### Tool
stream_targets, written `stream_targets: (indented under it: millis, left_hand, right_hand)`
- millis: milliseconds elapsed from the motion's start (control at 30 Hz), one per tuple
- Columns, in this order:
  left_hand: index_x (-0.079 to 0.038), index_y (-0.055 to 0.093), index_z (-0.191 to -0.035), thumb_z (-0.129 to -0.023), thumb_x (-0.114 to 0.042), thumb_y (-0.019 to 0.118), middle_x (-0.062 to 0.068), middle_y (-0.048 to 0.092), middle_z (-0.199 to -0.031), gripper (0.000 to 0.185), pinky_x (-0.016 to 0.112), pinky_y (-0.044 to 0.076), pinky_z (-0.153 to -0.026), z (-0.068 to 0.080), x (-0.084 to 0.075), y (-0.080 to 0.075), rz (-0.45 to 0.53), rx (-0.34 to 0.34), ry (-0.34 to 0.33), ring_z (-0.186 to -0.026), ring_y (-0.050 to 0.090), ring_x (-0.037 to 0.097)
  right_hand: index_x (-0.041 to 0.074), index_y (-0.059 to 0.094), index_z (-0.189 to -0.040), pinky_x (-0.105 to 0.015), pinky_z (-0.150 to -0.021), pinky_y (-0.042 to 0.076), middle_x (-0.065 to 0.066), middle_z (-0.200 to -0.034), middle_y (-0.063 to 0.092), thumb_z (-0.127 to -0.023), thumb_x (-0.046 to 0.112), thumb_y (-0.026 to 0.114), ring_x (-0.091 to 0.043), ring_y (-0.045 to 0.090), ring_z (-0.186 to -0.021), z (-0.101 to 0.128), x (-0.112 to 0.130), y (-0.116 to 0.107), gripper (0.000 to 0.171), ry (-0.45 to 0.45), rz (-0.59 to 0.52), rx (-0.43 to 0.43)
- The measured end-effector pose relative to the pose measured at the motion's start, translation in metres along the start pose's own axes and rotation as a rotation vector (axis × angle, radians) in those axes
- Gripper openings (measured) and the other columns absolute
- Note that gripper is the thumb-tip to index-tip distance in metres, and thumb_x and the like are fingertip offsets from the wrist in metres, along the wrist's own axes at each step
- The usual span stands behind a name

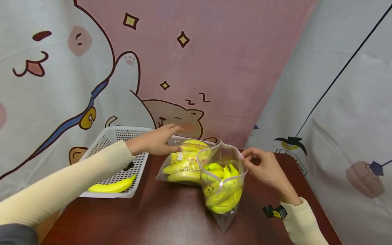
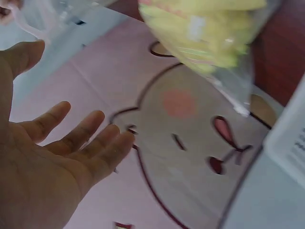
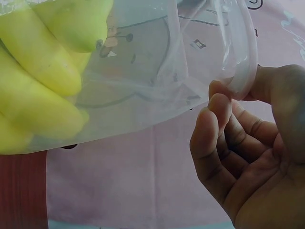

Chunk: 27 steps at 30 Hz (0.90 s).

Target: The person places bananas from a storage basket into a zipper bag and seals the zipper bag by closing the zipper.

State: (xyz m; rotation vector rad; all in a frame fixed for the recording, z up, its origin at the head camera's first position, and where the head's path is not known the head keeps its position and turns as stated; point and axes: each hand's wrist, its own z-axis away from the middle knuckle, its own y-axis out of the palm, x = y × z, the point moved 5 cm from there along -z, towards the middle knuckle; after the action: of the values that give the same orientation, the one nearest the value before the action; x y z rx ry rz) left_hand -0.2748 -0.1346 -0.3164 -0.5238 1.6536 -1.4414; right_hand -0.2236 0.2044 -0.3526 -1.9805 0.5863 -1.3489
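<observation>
My right hand (image 1: 264,168) pinches the rim of a clear plastic zip bag (image 1: 221,154) between thumb and fingers. The bag stands with its mouth wide apart and several yellow-green bananas (image 1: 225,195) in its lower part. In the right wrist view the thumb and fingertips (image 3: 207,126) meet at the bag's edge. My left hand (image 1: 159,140) holds nothing; it reaches over the near side of a second, flat-lying zip bag (image 1: 159,175) filled with bananas. The left wrist view shows its fingers (image 2: 97,143) loosely spread, palm bare, apart from the bananas.
To the left is a white perforated basket (image 1: 139,182) with one banana (image 1: 114,186) inside, partly under my left sleeve. All of it rests on a dark red-brown table (image 1: 165,217). A cartoon-printed curtain (image 1: 229,68) hangs right behind.
</observation>
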Motion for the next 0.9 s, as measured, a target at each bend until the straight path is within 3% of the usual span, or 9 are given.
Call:
stream_targets:
  millis: [233, 400, 600, 767, 900]
  left_hand:
    - [-0.012, 0.039, -0.156, -0.096, -0.043, 0.069, 0.02, 0.039, -0.157, 0.073, 0.06, 0.042, -0.113, 0.018, 0.046, 0.011, 0.051, -0.04, -0.095, -0.143, 0.044, 0.04]
    - [-0.009, 0.034, -0.158, -0.097, -0.046, 0.068, 0.028, 0.03, -0.162, 0.079, 0.066, 0.036, -0.115, 0.031, 0.082, 0.021, 0.05, -0.036, -0.205, -0.148, 0.033, 0.047]
    - [-0.004, 0.038, -0.155, -0.097, -0.042, 0.068, 0.03, 0.035, -0.158, 0.075, 0.067, 0.036, -0.114, 0.052, 0.12, 0.035, 0.059, -0.043, -0.286, -0.145, 0.035, 0.05]
    - [0.0, 0.041, -0.152, -0.097, -0.042, 0.068, 0.034, 0.039, -0.154, 0.075, 0.068, 0.039, -0.11, 0.07, 0.151, 0.049, 0.078, 0.013, -0.359, -0.14, 0.041, 0.054]
    - [0.001, 0.046, -0.147, -0.095, -0.046, 0.071, 0.035, 0.044, -0.15, 0.075, 0.066, 0.045, -0.104, 0.084, 0.171, 0.063, 0.076, 0.107, -0.4, -0.133, 0.048, 0.053]
  right_hand:
    - [0.014, 0.071, -0.104, -0.028, -0.054, 0.054, 0.001, -0.077, 0.07, -0.097, 0.025, 0.072, -0.024, 0.065, -0.061, 0.001, 0.001, 0.0, 0.013, -0.001, -0.003, -0.004]
    - [0.015, 0.071, -0.103, -0.027, -0.055, 0.054, 0.001, -0.077, 0.071, -0.098, 0.027, 0.072, -0.022, 0.065, -0.062, 0.002, 0.0, -0.001, 0.013, 0.003, -0.005, -0.005]
    - [0.015, 0.071, -0.104, -0.027, -0.056, 0.054, 0.0, -0.078, 0.071, -0.097, 0.028, 0.072, -0.016, 0.064, -0.061, 0.004, -0.001, 0.0, 0.014, 0.005, 0.004, -0.011]
    - [0.016, 0.071, -0.104, -0.027, -0.055, 0.054, -0.004, -0.079, 0.072, -0.097, 0.028, 0.072, -0.013, 0.062, -0.06, 0.004, -0.001, 0.001, 0.014, 0.001, 0.008, -0.012]
    - [0.016, 0.07, -0.104, -0.027, -0.055, 0.053, -0.005, -0.079, 0.071, -0.098, 0.029, 0.071, -0.016, 0.063, -0.06, 0.004, -0.001, 0.001, 0.014, 0.005, 0.009, -0.012]
